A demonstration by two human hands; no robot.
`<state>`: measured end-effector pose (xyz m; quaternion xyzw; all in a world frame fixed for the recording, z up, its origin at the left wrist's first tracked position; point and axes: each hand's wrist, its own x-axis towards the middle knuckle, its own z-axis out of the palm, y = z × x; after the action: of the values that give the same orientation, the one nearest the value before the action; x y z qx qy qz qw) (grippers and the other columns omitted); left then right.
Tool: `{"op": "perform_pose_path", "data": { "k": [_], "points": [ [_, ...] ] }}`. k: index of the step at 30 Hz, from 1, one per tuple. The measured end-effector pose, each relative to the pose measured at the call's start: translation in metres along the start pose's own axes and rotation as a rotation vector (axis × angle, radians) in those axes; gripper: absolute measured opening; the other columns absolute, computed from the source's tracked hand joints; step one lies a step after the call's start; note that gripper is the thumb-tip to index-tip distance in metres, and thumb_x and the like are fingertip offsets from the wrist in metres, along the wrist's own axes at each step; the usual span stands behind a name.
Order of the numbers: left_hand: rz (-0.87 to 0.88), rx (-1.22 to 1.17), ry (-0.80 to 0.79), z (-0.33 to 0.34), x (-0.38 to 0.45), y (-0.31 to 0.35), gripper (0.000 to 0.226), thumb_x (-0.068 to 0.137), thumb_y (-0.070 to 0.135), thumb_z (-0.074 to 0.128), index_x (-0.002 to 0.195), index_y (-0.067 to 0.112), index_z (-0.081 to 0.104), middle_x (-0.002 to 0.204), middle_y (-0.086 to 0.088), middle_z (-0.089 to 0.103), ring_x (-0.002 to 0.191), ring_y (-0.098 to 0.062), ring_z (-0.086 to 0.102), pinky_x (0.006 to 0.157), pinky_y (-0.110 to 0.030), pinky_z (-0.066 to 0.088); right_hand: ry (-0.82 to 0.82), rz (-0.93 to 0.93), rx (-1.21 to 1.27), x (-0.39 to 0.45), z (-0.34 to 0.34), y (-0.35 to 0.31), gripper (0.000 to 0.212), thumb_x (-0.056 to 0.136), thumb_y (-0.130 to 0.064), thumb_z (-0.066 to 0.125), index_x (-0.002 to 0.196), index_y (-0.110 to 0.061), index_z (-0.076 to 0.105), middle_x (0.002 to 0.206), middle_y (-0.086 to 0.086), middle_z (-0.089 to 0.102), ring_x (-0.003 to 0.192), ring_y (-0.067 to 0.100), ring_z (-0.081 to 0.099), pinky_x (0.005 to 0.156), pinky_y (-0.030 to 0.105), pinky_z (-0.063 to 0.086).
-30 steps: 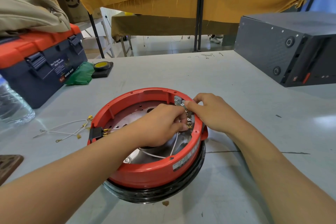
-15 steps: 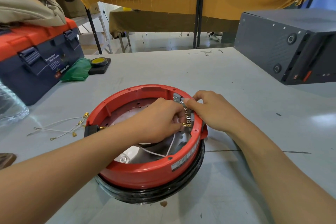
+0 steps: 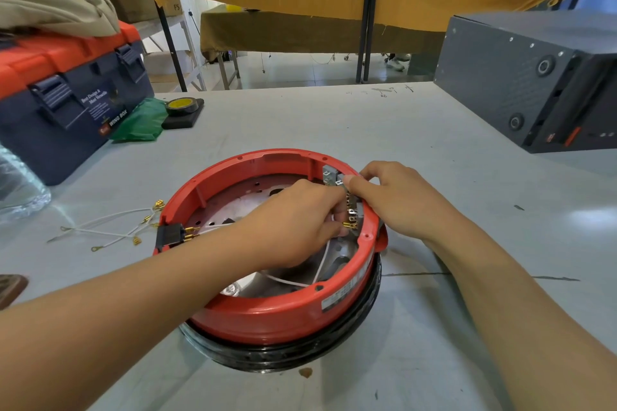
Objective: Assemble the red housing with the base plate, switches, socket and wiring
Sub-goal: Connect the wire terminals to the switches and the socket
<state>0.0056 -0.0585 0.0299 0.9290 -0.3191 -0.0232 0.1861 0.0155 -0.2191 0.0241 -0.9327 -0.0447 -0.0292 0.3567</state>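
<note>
Head view: at a grey worktable (image 3: 417, 130), a person worked inside the red housing (image 3: 267, 317), which sat near the table's middle on a black ring (image 3: 300, 350). The left hand (image 3: 293, 220), fingers curled, pinched a brass terminal on a white wire (image 3: 320, 267) at the grey switches (image 3: 350, 207) mounted on the housing's right inner wall. The right hand (image 3: 394, 197) curled over the rim from outside, thumb and forefinger gripping the switch block to brace it. The step appeared to be seating a connector on a switch tab; done well, it would mean pushing the terminal straight along the tab while the other hand held the switch steady, without bending the tab or tugging the wire. A black socket (image 3: 170, 235) with brass pins sat in the left rim. Spare white leads (image 3: 110, 230) lay just left of the housing; a toolbox (image 3: 66, 103) stood far left.
</note>
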Motion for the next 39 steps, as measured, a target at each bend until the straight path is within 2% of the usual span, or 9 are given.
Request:
{"op": "perform_pose_path", "data": {
  "k": [6, 13, 17, 21, 25, 27, 30, 36, 39],
  "points": [
    [-0.032, -0.037, 0.011, 0.001, 0.0, 0.0, 0.011, 0.088, 0.022, 0.061, 0.08, 0.018, 0.055, 0.075, 0.007, 0.061, 0.07, -0.009, 0.054, 0.069, -0.033, 0.045, 0.024, 0.001, -0.002, 0.0, 0.001, 0.0, 0.035, 0.092, -0.045, 0.048, 0.095, -0.013, 0.062, 0.077, -0.005, 0.058, 0.069, 0.005, 0.051, 0.055, 0.02, 0.035],
    [-0.076, -0.021, 0.023, 0.005, -0.001, 0.003, 0.012, 0.089, 0.023, 0.059, 0.08, 0.022, 0.052, 0.08, 0.003, 0.065, 0.074, -0.014, 0.058, 0.07, -0.035, 0.046, 0.036, 0.007, 0.021, -0.003, 0.001, -0.001, 0.036, 0.092, -0.044, 0.048, 0.093, -0.011, 0.063, 0.081, 0.0, 0.061, 0.07, 0.01, 0.052, 0.058, 0.021, 0.037],
    [-0.076, 0.044, 0.049, 0.007, -0.003, 0.007, 0.015, 0.089, 0.022, 0.057, 0.079, 0.023, 0.046, 0.08, 0.0, 0.061, 0.078, -0.023, 0.057, 0.071, -0.038, 0.045, 0.042, 0.009, 0.025, -0.003, 0.002, -0.002, 0.037, 0.092, -0.044, 0.049, 0.093, -0.01, 0.063, 0.08, 0.0, 0.06, 0.069, 0.011, 0.052, 0.058, 0.021, 0.036],
    [-0.077, 0.077, 0.048, 0.009, -0.003, 0.011, 0.016, 0.09, 0.02, 0.054, 0.079, 0.021, 0.041, 0.086, -0.008, 0.062, 0.082, -0.032, 0.057, 0.074, -0.046, 0.045, 0.049, 0.014, 0.039, -0.004, 0.002, -0.002, 0.037, 0.092, -0.043, 0.049, 0.094, -0.009, 0.063, 0.085, 0.003, 0.061, 0.081, 0.019, 0.056, 0.062, 0.019, 0.038],
    [-0.061, 0.079, 0.033, 0.007, -0.003, 0.009, 0.017, 0.09, 0.022, 0.055, 0.08, 0.021, 0.04, 0.085, -0.007, 0.061, 0.082, -0.031, 0.056, 0.074, -0.045, 0.045, 0.044, 0.017, 0.038, -0.004, 0.002, -0.002, 0.037, 0.092, -0.044, 0.049, 0.095, -0.01, 0.063, 0.079, -0.001, 0.057, 0.074, 0.014, 0.053, 0.061, 0.018, 0.037],
    [-0.051, 0.065, 0.036, 0.006, -0.003, 0.008, 0.018, 0.089, 0.025, 0.057, 0.08, 0.023, 0.041, 0.077, -0.002, 0.056, 0.077, -0.027, 0.053, 0.072, -0.045, 0.045, 0.041, 0.013, 0.044, -0.004, 0.002, -0.002, 0.036, 0.092, -0.043, 0.049, 0.094, -0.011, 0.064, 0.08, -0.002, 0.059, 0.072, 0.011, 0.052, 0.06, 0.019, 0.037],
    [-0.05, 0.032, 0.074, 0.005, -0.002, 0.006, 0.02, 0.086, 0.026, 0.062, 0.076, 0.026, 0.044, 0.065, 0.008, 0.047, 0.067, -0.017, 0.046, 0.068, -0.039, 0.044, 0.037, 0.009, 0.048, -0.003, 0.002, -0.001, 0.034, 0.091, -0.043, 0.049, 0.094, -0.013, 0.064, 0.08, -0.002, 0.06, 0.072, 0.011, 0.053, 0.058, 0.021, 0.038],
    [-0.088, -0.077, 0.115, 0.002, -0.002, 0.007, 0.012, 0.08, 0.016, 0.069, 0.07, 0.02, 0.062, 0.059, 0.011, 0.056, 0.057, 0.0, 0.051, 0.058, -0.014, 0.038, 0.034, 0.011, 0.055, -0.002, 0.002, 0.0, 0.033, 0.09, -0.044, 0.05, 0.094, -0.014, 0.063, 0.077, -0.004, 0.059, 0.069, 0.01, 0.052, 0.055, 0.024, 0.035],
    [-0.108, -0.139, 0.073, -0.004, -0.003, 0.008, 0.009, 0.08, 0.016, 0.069, 0.072, 0.019, 0.067, 0.065, 0.006, 0.064, 0.058, -0.002, 0.054, 0.062, -0.015, 0.043, 0.03, 0.013, 0.062, -0.002, 0.002, 0.0, 0.033, 0.09, -0.044, 0.05, 0.093, -0.014, 0.063, 0.079, -0.002, 0.06, 0.071, 0.013, 0.053, 0.056, 0.023, 0.037]
  ]
}}
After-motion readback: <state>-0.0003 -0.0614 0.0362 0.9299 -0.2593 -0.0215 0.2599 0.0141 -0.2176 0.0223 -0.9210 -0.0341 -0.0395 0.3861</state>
